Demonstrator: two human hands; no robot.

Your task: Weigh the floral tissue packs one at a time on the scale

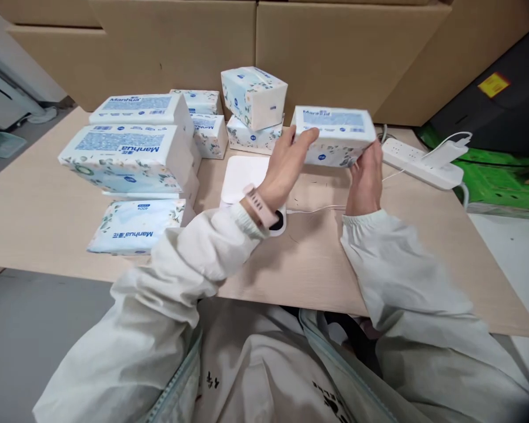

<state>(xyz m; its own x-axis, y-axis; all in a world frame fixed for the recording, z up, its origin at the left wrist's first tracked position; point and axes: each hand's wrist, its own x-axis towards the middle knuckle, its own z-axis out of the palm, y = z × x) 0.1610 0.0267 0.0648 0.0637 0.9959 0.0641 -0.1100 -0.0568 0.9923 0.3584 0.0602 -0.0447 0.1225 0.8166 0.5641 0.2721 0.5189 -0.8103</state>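
We've got the pack (335, 136) lifted above the desk (39, 217), long axis running left to right, left hand (286, 167) and right hand (367, 176) each with fingers clamped on an end, over the scale (244, 176).

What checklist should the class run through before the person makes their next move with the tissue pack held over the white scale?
1. Left hand has a grip on the held tissue pack: ok, fingers on its left end.
2. Right hand has a grip on the same pack: ok, at its right end.
3. Pack lifted off the table: ok, it hangs above the surface.
4. White scale platform bare: ok for the part in view; the left wrist hides its near edge.
5. Scale display readable: cannot tell, the wrist covers it.
6. Power strip and cable apart from the pack: ok, they lie to its right.
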